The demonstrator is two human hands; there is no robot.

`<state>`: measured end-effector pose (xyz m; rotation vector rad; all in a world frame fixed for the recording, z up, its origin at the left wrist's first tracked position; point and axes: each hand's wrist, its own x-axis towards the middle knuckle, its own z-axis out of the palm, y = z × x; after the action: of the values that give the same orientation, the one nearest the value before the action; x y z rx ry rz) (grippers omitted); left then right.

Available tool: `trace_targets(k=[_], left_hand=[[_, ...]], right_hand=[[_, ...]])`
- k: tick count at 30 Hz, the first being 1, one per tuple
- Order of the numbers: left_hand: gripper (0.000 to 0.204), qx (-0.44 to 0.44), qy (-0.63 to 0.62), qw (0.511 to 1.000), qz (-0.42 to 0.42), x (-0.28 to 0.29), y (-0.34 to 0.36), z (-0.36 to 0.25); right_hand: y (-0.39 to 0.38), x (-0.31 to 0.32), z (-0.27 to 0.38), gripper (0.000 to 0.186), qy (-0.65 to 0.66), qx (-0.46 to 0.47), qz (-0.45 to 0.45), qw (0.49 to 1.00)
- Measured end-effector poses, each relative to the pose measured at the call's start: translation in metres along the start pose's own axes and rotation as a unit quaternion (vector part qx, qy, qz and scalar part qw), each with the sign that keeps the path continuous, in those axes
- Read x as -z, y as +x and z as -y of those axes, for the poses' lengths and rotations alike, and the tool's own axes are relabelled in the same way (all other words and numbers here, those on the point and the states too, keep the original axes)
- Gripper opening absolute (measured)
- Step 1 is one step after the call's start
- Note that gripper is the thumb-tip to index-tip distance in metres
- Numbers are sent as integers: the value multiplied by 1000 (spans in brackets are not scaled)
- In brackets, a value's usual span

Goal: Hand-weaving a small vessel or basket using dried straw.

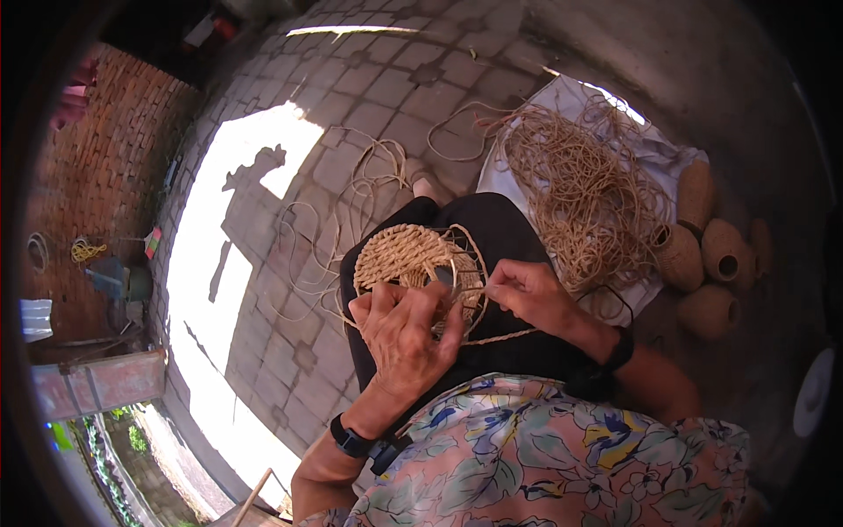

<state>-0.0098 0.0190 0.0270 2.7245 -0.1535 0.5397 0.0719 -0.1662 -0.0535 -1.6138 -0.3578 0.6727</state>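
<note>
A half-woven straw-coloured basket (397, 249) lies across my lap. One side is covered in thick twisted weave, while thin frame rods show bare on the other. My left hand (406, 332) is closed on its near side, fingers bent over the edge. At its right side, my right hand (532, 297) pinches a twisted cord (503, 336) between thumb and forefinger; the fingertips partly hide the strand. Loose cord trails from the basket over my dark trousers and down to the floor.
A large tangle of cord (584, 189) lies on a white sheet (502, 167) at the far right. Several round woven vessels (678, 257) stand beside it. Loose cord loops (303, 233) cross the paved floor (290, 356). A brick wall (114, 167) is at the left.
</note>
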Motion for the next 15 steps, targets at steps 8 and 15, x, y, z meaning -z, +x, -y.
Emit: trace_targets(k=[8,15], left_hand=[[53,56,-252,947,191,38,36,30],[74,153,-334,818,443,44,63,30]], right_hand=[[-1,-21,21,10,-172,141,-51,974],[2,-14,28,10,-141,258,-11,956]])
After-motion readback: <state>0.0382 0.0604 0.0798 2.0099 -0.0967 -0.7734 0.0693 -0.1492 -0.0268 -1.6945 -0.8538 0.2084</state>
